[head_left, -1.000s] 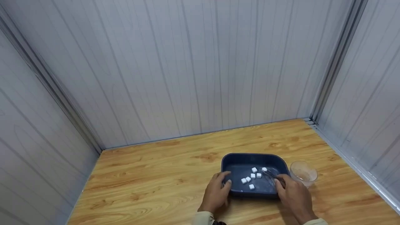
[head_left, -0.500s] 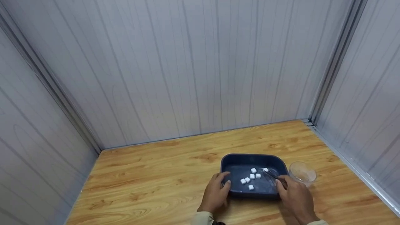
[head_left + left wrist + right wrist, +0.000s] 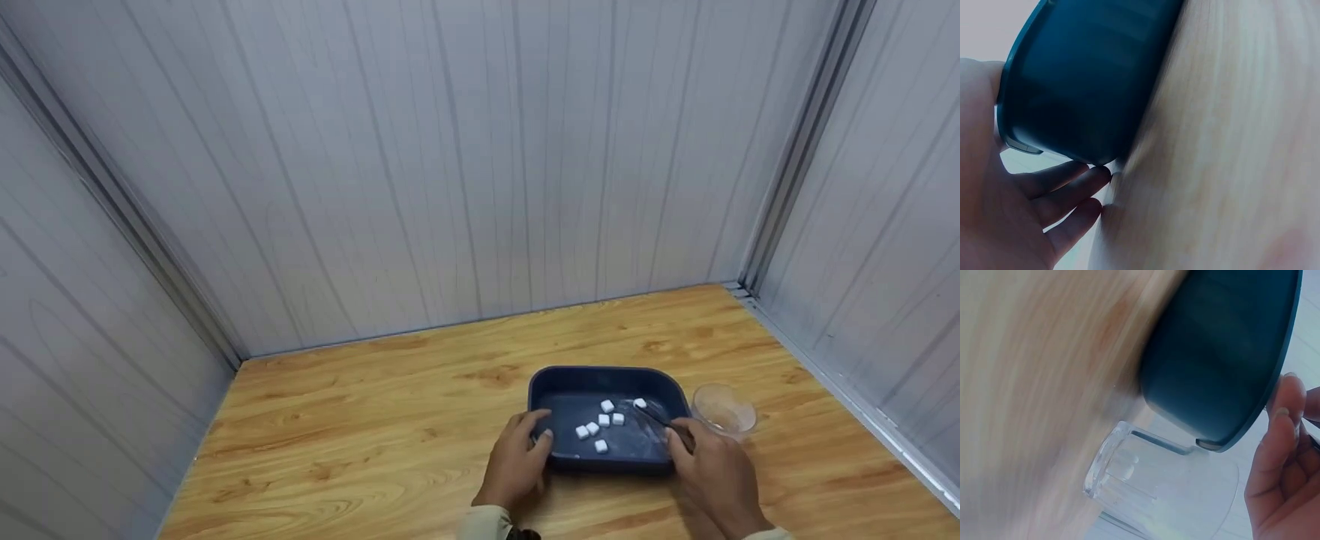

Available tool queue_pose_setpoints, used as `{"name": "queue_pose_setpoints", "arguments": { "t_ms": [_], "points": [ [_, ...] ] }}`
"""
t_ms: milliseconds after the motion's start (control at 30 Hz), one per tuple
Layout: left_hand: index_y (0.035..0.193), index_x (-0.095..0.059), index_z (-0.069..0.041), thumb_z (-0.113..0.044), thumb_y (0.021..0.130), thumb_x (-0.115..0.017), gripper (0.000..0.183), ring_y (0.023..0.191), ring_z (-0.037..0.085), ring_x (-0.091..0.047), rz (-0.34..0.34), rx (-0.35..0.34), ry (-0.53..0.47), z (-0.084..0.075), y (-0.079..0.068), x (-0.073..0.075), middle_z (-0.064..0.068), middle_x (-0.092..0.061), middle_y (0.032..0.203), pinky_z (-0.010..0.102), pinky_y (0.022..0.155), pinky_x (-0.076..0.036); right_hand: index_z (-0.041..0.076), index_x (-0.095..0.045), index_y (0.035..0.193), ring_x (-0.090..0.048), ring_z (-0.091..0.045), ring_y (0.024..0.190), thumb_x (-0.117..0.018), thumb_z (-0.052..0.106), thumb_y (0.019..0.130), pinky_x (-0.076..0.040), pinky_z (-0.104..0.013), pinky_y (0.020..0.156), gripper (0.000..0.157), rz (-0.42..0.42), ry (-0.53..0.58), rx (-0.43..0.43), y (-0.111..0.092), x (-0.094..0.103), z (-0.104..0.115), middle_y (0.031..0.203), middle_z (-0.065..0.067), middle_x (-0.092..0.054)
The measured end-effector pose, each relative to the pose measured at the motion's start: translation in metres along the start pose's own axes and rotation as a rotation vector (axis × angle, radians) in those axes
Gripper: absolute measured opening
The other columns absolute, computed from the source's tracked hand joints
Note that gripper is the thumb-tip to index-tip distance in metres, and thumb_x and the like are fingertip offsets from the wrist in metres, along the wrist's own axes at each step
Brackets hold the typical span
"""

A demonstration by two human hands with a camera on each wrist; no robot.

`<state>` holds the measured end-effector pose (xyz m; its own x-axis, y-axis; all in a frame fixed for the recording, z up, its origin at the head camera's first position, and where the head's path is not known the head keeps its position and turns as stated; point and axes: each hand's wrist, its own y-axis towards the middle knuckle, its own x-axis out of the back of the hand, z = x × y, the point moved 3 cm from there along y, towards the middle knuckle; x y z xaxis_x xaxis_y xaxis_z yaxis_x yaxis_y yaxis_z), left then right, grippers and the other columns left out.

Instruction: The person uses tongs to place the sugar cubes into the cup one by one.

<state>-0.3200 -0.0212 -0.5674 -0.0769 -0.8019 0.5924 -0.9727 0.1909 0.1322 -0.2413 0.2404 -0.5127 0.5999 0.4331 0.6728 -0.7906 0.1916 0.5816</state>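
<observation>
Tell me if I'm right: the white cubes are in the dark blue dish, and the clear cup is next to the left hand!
Not quite: the clear cup is next to the right hand, as the head view shows. The white cubes are in the dark blue dish.

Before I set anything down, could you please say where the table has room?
The table is bare from the left hand to the left wall, and between the dark dish and the back wall. It is crowded at the dish's right end by the right hand and clear cup.
</observation>
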Motion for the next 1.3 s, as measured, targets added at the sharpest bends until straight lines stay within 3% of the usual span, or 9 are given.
{"name": "queue_pose_setpoints", "arguments": {
  "t_ms": [133, 333, 533, 800, 967, 1200, 1300],
  "points": [
    [0.125, -0.057, -0.032, -0.034, 0.092, -0.053, 0.033, 0.078, 0.005, -0.051, -0.002, 0.011, -0.008, 0.000, 0.001, 0.000, -0.009, -0.048, 0.126, 0.034, 0.080, -0.041, 0.008, -0.070, 0.088, -0.063, -0.028, 0.070, -0.072, 0.019, 0.078, -0.044, -0.048, 0.059, 0.015, -0.003, -0.008, 0.003, 0.001, 0.002, 0.000, 0.079, -0.009, -0.067],
    [0.127, -0.055, -0.030, -0.034, 0.093, -0.052, 0.035, 0.052, 0.009, -0.053, 0.030, 0.029, -0.039, 0.000, 0.000, -0.001, -0.010, -0.046, 0.126, 0.030, 0.075, -0.041, 0.008, -0.069, 0.088, -0.063, -0.028, 0.070, -0.071, 0.019, 0.078, -0.045, -0.047, 0.059, 0.015, 0.003, -0.018, -0.017, 0.000, 0.003, 0.001, 0.079, -0.009, -0.067],
    [0.128, -0.055, -0.028, -0.033, 0.093, -0.051, 0.035, 0.050, 0.008, -0.052, 0.025, 0.003, -0.037, -0.002, 0.000, 0.000, -0.009, -0.047, 0.124, 0.031, 0.078, -0.042, 0.008, -0.070, 0.090, -0.064, -0.028, 0.071, -0.070, 0.020, 0.080, -0.045, -0.048, 0.060, 0.015, 0.027, -0.016, -0.037, 0.000, 0.007, 0.002, 0.081, -0.009, -0.068],
    [0.126, -0.056, -0.030, -0.034, 0.093, -0.052, 0.034, 0.084, 0.005, -0.050, 0.008, 0.001, -0.007, 0.000, 0.001, 0.000, -0.008, -0.048, 0.127, 0.037, 0.088, -0.040, 0.009, -0.070, 0.091, -0.064, -0.027, 0.070, -0.069, 0.020, 0.081, -0.045, -0.047, 0.058, 0.015, 0.048, -0.012, -0.055, -0.001, 0.010, 0.002, 0.082, -0.008, -0.068],
    [0.127, -0.055, -0.030, -0.035, 0.093, -0.051, 0.035, 0.081, 0.006, -0.051, 0.010, -0.002, 0.016, 0.001, 0.001, -0.001, -0.010, -0.047, 0.127, 0.037, 0.085, -0.041, 0.010, -0.070, 0.091, -0.063, -0.026, 0.069, -0.069, 0.018, 0.080, -0.044, -0.048, 0.056, 0.014, 0.026, 0.023, -0.036, -0.004, 0.012, 0.002, 0.082, -0.007, -0.068],
    [0.126, -0.056, -0.030, -0.034, 0.092, -0.052, 0.035, 0.101, 0.008, -0.049, -0.001, -0.012, 0.008, -0.001, 0.000, 0.000, -0.009, -0.048, 0.127, 0.040, 0.093, -0.038, 0.009, -0.071, 0.090, -0.063, -0.027, 0.067, -0.071, 0.015, 0.078, -0.044, -0.047, 0.056, 0.014, -0.018, 0.039, -0.004, -0.005, 0.016, 0.002, 0.080, -0.008, -0.068],
    [0.126, -0.056, -0.030, -0.034, 0.092, -0.053, 0.034, 0.089, 0.007, -0.054, -0.004, -0.006, -0.005, -0.001, 0.001, 0.000, -0.009, -0.048, 0.127, 0.038, 0.091, -0.040, 0.009, -0.071, 0.090, -0.062, -0.025, 0.066, -0.070, 0.016, 0.079, -0.043, -0.045, 0.055, 0.014, -0.008, 0.028, -0.017, -0.004, 0.018, 0.003, 0.079, -0.007, -0.068]
  ]
}}
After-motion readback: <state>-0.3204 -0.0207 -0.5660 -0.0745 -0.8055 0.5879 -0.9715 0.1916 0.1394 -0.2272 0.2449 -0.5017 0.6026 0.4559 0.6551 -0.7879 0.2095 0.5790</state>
